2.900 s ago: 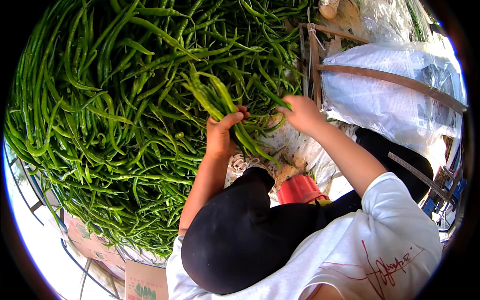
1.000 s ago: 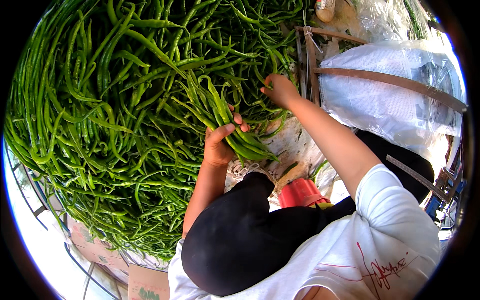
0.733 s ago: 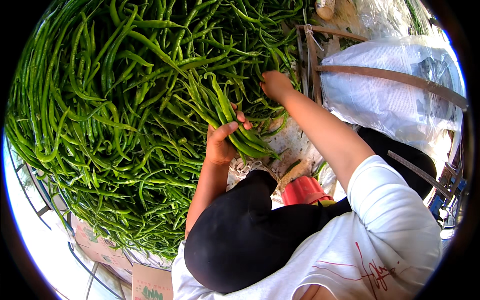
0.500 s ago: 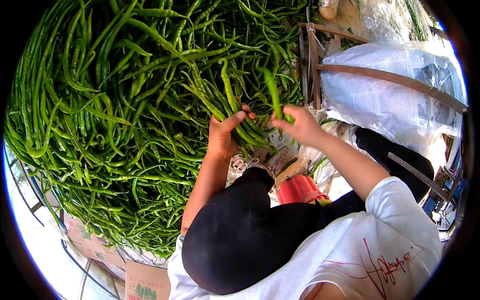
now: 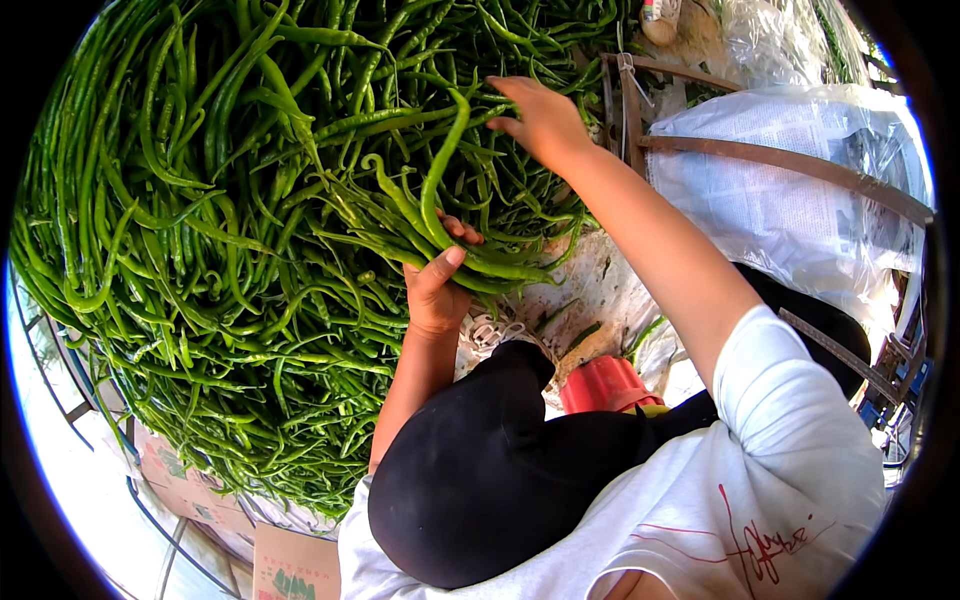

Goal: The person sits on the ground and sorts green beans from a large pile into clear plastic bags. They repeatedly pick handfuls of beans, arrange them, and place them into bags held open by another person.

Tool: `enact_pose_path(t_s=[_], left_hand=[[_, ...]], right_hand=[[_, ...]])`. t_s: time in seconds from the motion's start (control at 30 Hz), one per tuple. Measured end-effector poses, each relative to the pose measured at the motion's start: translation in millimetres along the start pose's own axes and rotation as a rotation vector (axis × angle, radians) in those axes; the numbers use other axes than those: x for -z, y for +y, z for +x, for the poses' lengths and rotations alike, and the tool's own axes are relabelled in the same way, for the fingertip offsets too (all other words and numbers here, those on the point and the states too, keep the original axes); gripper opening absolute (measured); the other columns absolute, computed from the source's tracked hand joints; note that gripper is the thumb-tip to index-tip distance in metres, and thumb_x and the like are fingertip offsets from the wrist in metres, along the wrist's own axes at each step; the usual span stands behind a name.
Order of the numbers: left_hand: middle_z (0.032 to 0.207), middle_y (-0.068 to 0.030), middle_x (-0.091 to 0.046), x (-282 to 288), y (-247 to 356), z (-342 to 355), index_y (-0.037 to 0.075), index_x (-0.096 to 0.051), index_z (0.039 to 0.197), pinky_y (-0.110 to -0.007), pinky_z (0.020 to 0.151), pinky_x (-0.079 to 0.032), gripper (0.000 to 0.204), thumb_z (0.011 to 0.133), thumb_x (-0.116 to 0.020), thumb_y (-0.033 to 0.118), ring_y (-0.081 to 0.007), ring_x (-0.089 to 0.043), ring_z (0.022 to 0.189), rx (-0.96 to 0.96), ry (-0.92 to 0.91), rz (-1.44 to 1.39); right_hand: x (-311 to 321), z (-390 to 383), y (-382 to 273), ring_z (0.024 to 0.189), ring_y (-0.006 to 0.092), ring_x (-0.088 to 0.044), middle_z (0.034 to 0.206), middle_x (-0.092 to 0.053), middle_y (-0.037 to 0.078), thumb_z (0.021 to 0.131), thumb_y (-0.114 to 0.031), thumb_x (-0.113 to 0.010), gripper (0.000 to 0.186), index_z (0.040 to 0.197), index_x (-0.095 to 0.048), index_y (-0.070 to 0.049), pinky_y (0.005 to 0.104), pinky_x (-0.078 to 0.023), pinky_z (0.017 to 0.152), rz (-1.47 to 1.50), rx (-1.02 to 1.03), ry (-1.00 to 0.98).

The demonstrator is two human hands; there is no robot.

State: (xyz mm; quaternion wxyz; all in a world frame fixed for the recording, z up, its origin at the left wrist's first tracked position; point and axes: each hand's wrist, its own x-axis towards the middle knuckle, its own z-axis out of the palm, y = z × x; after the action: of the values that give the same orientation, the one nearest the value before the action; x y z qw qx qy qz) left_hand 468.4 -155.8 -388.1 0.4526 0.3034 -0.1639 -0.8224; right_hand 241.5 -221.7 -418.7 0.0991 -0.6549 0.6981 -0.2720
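My left hand (image 5: 437,292) is wrapped round a bunch of long green chili peppers (image 5: 408,232), with the thumb lying over them. One bright curved pepper (image 5: 438,175) stands up from this bunch. Farther off to the right, my right hand (image 5: 548,122) hovers at the edge of the big pepper pile (image 5: 230,250). Its thumb and fingers are apart, and I see nothing between them.
A red bucket-like object (image 5: 603,385) stands beside my bent knee. On the right lie a brown metal frame (image 5: 790,155) and a white sack under clear plastic (image 5: 770,220). Cardboard boxes (image 5: 290,562) show at the lower left.
My right hand, which held a green pepper near the bunch, has moved away to the pile with nothing in it. The bunch in my left hand has tilted left and has the bright pepper on top.
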Motion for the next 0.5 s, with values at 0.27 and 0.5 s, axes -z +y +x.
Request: enact_pose_path(t_s=[0.27, 0.5], left_hand=[[0.096, -0.0045, -0.051, 12, 5, -3, 0.01, -0.045, 0.119, -0.037, 0.087, -0.044, 0.056, 0.067, -0.066, 0.01, -0.0207, -0.052, 0.089, 0.018, 0.055, -0.017], [0.097, -0.0062, -0.053, 5, 1, -1, 0.008, -0.045, 0.12, -0.038, 0.088, -0.044, 0.054, 0.07, -0.066, 0.009, -0.0209, -0.052, 0.09, 0.015, 0.022, -0.029]], right_hand=[[39, -30, -43, 0.08, 0.0369, -0.064, 0.085, -0.064, 0.02, 0.085, -0.034, -0.065, 0.037, 0.097, -0.063, 0.0, 0.0446, -0.048, 0.07, -0.018, -0.175, -0.556], [102, -87, -48, 0.053, 0.0032, -0.043, 0.083, -0.066, 0.005, 0.094, -0.032, -0.057, 0.031, 0.103, -0.063, -0.003, 0.0178, -0.038, 0.051, 0.957, -0.807, -0.403]])
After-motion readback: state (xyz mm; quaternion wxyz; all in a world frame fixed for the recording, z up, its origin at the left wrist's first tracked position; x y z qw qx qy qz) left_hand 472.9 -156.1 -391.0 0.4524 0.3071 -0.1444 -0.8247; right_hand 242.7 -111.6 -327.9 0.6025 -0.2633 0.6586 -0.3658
